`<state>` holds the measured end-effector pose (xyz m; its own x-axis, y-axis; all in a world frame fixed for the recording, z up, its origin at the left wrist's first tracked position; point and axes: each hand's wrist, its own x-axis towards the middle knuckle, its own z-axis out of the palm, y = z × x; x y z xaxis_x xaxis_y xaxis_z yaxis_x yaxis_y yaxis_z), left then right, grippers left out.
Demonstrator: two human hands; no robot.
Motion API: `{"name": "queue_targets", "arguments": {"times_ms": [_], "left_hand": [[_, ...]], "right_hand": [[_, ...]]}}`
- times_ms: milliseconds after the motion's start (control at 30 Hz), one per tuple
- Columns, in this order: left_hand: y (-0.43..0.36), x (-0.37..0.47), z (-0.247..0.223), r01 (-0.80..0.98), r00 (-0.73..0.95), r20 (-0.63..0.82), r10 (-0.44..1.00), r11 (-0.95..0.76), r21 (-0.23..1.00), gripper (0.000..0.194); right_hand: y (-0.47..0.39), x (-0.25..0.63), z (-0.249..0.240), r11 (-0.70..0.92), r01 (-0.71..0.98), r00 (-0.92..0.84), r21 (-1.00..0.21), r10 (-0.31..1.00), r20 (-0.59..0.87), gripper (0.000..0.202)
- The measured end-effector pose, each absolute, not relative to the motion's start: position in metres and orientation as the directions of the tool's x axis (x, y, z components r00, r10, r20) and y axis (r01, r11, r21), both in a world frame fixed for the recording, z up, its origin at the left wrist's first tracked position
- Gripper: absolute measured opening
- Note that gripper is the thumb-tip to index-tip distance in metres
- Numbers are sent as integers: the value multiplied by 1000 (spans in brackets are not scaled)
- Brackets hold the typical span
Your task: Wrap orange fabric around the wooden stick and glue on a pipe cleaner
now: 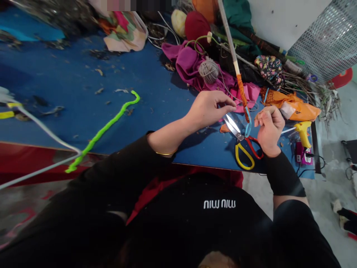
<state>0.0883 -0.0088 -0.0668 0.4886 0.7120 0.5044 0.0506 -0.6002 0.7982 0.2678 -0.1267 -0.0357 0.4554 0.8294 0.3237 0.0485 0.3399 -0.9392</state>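
My left hand (208,107) is at the middle of the table, its thumb and fingertips brought together in a pinch. Anything between them is too thin to make out. To its right, my right hand (270,126) is closed with curled fingers, and its contents are hidden. Between the hands comes down a thin stick (231,44), its lower end wound with orange wrapping (242,93) and finished with a light blue loop (248,124). Just under that loop lie scissors (240,137) with one yellow and one red handle, blades pointing up-left.
A green fuzzy strip (104,128) lies left, by white cords (50,130). Grey yarn (209,70) rests on purple cloth (185,61) behind my hands. Orange cloth (302,105), a yellow glue gun (303,133) and a purple power block (304,152) are near the table's right edge.
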Motion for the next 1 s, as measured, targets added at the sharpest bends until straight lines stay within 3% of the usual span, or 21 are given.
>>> {"name": "queue_targets", "arguments": {"times_ms": [133, 267, 333, 367, 433, 567, 667, 800, 1000], "left_hand": [[-16, 89, -64, 39, 525, 443, 727, -540, 841, 27], [-19, 88, -61, 64, 539, 411, 735, -522, 851, 31], [-20, 88, -60, 53, 510, 431, 745, -527, 848, 16], [-20, 89, -60, 42, 493, 440, 750, -526, 849, 18], [-21, 90, -61, 20, 469, 447, 761, -515, 857, 25], [-25, 92, -63, -1, 436, 463, 772, -514, 858, 20], [-32, 94, -62, -9, 363, 543, 758, -579, 815, 35], [-38, 97, -59, 17, 202, 687, 698, -704, 710, 35], [-36, 98, -62, 100, 317, 617, 721, -672, 734, 39]], "right_hand": [[-129, 268, -41, 301, 108, 492, -947, 812, 314, 61], [-124, 273, -45, 322, 138, 439, -937, 828, 349, 42], [-121, 275, -46, 339, 97, 366, -936, 862, 350, 66], [-120, 275, -46, 332, 65, 331, -941, 882, 334, 74], [-119, 276, -46, 296, -1, 266, -955, 921, 285, 82], [-122, 273, -44, 250, -43, 170, -967, 956, 240, 96], [-124, 270, -43, 250, -33, 95, -968, 965, 246, 97], [-127, 267, -48, 198, -3, 18, -980, 980, 198, 104], [-133, 263, -62, 178, 50, -128, -983, 977, 170, 104]]}}
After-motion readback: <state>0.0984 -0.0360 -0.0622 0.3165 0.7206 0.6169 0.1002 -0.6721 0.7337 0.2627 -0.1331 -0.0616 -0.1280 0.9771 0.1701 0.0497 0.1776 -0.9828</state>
